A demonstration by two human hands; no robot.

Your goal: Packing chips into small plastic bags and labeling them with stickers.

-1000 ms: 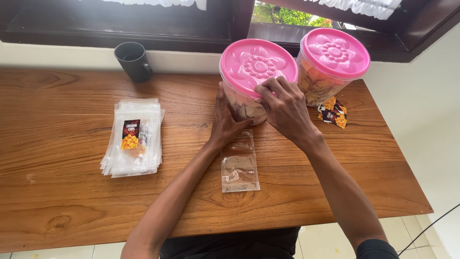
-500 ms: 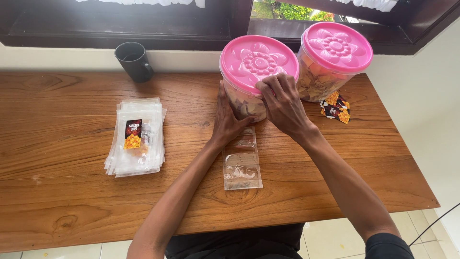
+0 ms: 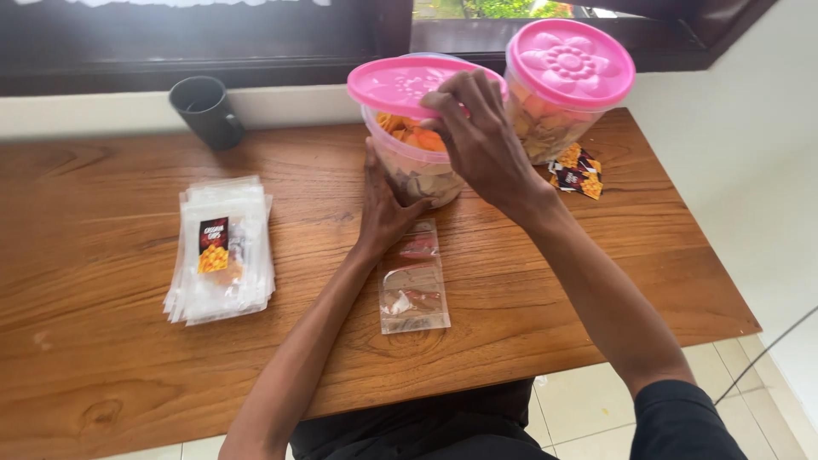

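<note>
Head view. Right hand (image 3: 481, 136) grips the pink lid (image 3: 409, 83) by its near edge, fingers curled over the rim; the lid sits tilted, raised off the clear jar (image 3: 415, 166) of orange chips. Left hand (image 3: 383, 209) lies flat against the jar's wall at 7 o'clock, bracing it, clasping nothing. The jar stands on the wooden table (image 3: 102, 341) at 12 o'clock. A clear pouch (image 3: 413, 285) lies just below; a pouch stack (image 3: 221, 249) at 9 o'clock.
</note>
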